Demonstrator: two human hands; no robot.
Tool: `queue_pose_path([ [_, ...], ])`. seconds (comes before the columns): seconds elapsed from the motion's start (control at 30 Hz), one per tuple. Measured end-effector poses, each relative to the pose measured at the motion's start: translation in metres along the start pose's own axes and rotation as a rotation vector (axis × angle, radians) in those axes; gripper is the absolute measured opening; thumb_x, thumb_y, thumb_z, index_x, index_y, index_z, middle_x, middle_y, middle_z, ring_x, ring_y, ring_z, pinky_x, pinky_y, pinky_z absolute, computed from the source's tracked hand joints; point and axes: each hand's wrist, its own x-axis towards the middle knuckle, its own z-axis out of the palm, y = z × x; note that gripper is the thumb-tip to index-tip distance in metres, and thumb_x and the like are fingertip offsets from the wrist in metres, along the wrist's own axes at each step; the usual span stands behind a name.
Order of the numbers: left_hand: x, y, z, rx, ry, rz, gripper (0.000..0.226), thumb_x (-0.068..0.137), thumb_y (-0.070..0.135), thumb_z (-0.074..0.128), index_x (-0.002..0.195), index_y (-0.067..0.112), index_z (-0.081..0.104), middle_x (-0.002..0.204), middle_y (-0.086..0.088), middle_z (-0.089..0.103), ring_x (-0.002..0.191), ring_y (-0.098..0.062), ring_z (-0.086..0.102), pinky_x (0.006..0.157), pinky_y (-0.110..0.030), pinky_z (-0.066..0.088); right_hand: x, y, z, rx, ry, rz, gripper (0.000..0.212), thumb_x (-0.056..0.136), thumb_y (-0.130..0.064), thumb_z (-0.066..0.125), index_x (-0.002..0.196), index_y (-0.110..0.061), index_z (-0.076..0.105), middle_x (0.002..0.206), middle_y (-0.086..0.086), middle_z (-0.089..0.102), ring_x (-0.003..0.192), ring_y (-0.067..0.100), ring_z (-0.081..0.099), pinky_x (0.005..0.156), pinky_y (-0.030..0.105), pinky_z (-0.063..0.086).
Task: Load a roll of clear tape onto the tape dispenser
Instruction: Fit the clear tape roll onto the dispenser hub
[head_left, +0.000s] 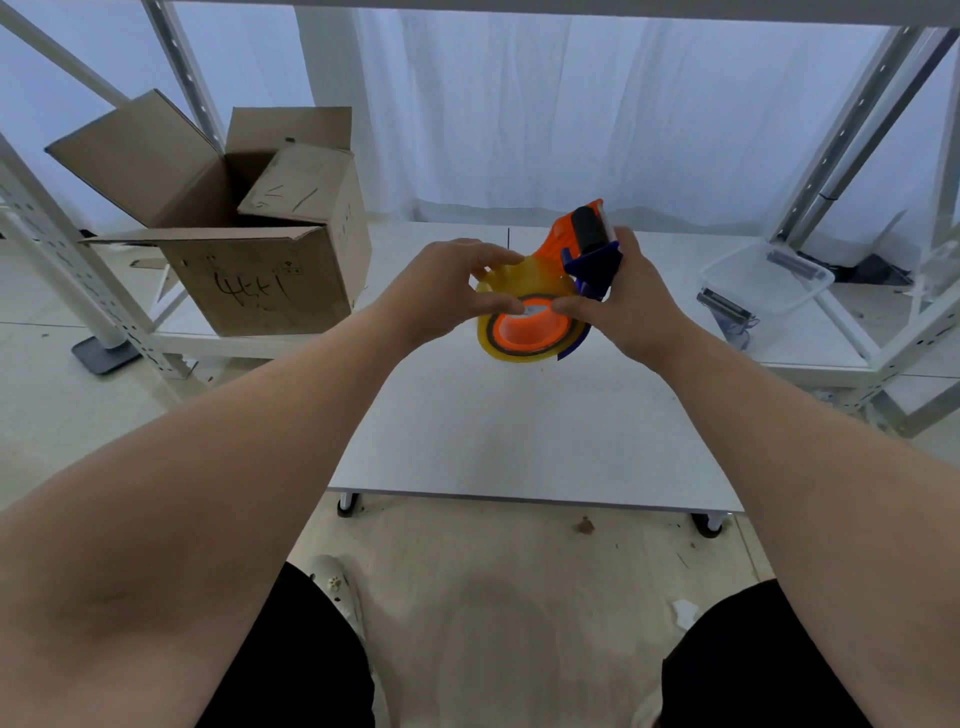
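I hold an orange and blue tape dispenser (584, 244) up in the air over the white table (519, 431). A yellowish clear tape roll (511, 351) sits around the dispenser's orange hub. My right hand (631, 306) grips the dispenser's blue handle side, its thumb lying across the roll. My left hand (447, 288) pinches the roll's left edge, with fingers on top and the thumb at the roll's inner ring. The black roller and the cutter end point up and away from me.
An open cardboard box (249, 228) with handwriting stands on a low shelf at the left. A clear plastic tray (769, 278) lies on the shelf at the right. Metal rack posts (78, 270) rise on both sides. My knees are below the table's front edge.
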Motion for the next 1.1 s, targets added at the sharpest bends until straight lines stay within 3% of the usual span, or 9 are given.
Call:
queue_pose_path([
  [0.2,0.002,-0.002,0.005,0.048,-0.054,0.045,0.059,0.075,0.045,0.072,0.128,0.025,0.055,0.112,0.000,0.053,0.096,-0.011,0.049,0.081,-0.023,0.043,-0.004,-0.002,0.000,-0.066,-0.043,-0.031,0.070,0.077,-0.009,0.076,0.134,-0.012,0.036,0.115,-0.005,0.049,0.104,0.015,0.049,0.066,0.003,0.043],
  [0.5,0.004,0.003,0.004,0.038,-0.099,0.065,0.048,0.081,0.043,0.067,0.125,0.029,0.054,0.102,0.000,0.047,0.095,-0.015,0.047,0.080,-0.024,0.040,-0.003,0.006,-0.004,0.060,-0.068,0.088,0.067,0.075,-0.012,0.078,0.130,-0.012,0.039,0.124,0.005,0.052,0.111,0.023,0.053,0.080,0.025,0.052],
  [0.67,0.005,0.002,0.006,0.036,-0.136,0.059,0.044,0.084,0.043,0.064,0.126,0.032,0.055,0.098,-0.001,0.042,0.090,-0.014,0.043,0.070,-0.015,0.035,-0.001,0.010,-0.007,0.173,-0.149,0.187,0.062,0.076,-0.009,0.076,0.123,-0.017,0.037,0.126,0.011,0.053,0.114,0.029,0.056,0.083,0.035,0.057],
  [0.87,0.003,0.000,0.007,-0.088,-0.061,0.037,0.041,0.083,0.041,0.064,0.122,0.028,0.058,0.103,-0.001,0.046,0.096,-0.015,0.048,0.079,-0.017,0.041,0.002,0.014,-0.010,0.239,-0.113,0.233,0.072,0.074,-0.016,0.078,0.134,-0.011,0.038,0.128,0.012,0.055,0.115,0.030,0.057,0.084,0.041,0.057],
  [0.97,0.004,-0.001,0.007,-0.065,-0.084,0.045,0.043,0.081,0.042,0.067,0.121,0.028,0.056,0.105,-0.002,0.049,0.096,-0.015,0.050,0.078,-0.017,0.041,-0.001,0.013,-0.009,0.204,-0.076,0.196,0.067,0.076,-0.013,0.077,0.130,-0.011,0.038,0.122,0.006,0.054,0.114,0.028,0.056,0.083,0.037,0.057],
  [1.1,0.005,-0.007,0.007,0.020,-0.187,0.055,0.052,0.078,0.044,0.070,0.124,0.031,0.051,0.108,-0.004,0.053,0.096,-0.017,0.051,0.080,-0.023,0.044,-0.004,0.009,-0.007,0.130,-0.103,0.126,0.065,0.077,-0.010,0.076,0.130,-0.012,0.038,0.118,0.000,0.051,0.109,0.021,0.053,0.071,0.018,0.056],
])
